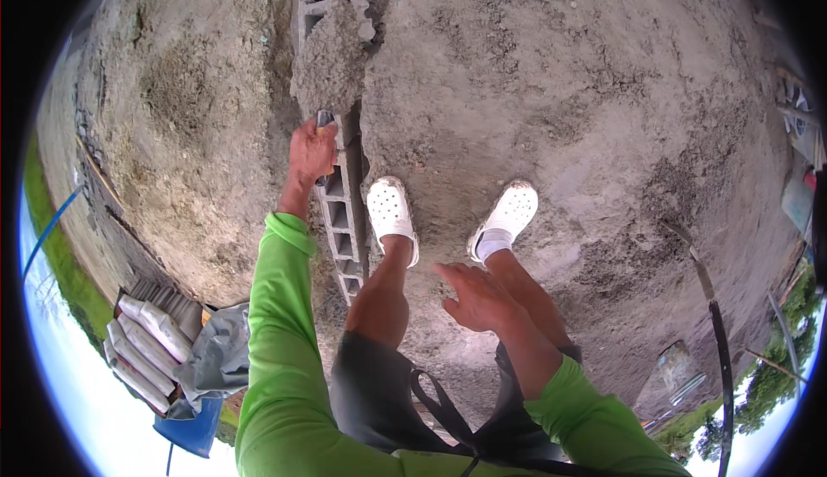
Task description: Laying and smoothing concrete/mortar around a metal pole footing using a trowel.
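My left hand is closed around the handle of a trowel, just above a row of grey hollow concrete blocks. A heap of wet grey mortar lies directly ahead of that hand, over the blocks; the trowel's blade cannot be made out against it. Broken block pieces sit at the heap's far end. In front of my right shin, my right hand hangs in the air with its fingers partly spread, holding nothing.
Rough earth borders the block row on both sides. My feet, in white clogs, stand right of it. Stacked sacks, a grey sheet and a blue container are at lower left. A dark hose-like strip curves at right.
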Available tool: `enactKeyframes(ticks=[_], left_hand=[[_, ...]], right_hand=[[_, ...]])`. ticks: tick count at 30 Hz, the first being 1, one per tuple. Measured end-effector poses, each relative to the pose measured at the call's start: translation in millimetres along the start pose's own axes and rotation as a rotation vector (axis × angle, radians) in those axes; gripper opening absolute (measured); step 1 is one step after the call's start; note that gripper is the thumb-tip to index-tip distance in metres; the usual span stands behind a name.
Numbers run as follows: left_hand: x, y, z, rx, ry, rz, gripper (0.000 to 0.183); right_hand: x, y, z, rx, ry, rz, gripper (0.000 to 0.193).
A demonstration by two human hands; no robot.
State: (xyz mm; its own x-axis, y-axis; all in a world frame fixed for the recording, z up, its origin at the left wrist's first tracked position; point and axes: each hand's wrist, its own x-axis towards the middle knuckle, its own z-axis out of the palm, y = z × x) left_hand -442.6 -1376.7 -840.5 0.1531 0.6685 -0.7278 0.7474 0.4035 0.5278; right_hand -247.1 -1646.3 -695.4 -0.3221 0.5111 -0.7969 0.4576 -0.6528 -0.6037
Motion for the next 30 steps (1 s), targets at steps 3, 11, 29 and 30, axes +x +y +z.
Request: enactKeyframes(ticks=[3, 11, 29, 30], left_hand=[[82, -28, -85, 0.886, 0.293, 0.31, 0.025], [26, -39, -11, 0.773, 0.478, 0.058, 0.027], [-1, 41, 385, 0.296, -0.565, 0.409, 0.033], [0, 45, 394, 0.293, -0.567, 0.415, 0.033]], right_hand=[[6, -42, 1, 0.033, -0.117, -0.021, 0.059], [-1, -12, 2, -0.037, 0.061, -0.023, 0.056], [-40, 11, -24, -0.064, -0.052, -0.1, 0.034], [-43, 12, -36, -0.092, -0.095, -0.047, 0.033]])
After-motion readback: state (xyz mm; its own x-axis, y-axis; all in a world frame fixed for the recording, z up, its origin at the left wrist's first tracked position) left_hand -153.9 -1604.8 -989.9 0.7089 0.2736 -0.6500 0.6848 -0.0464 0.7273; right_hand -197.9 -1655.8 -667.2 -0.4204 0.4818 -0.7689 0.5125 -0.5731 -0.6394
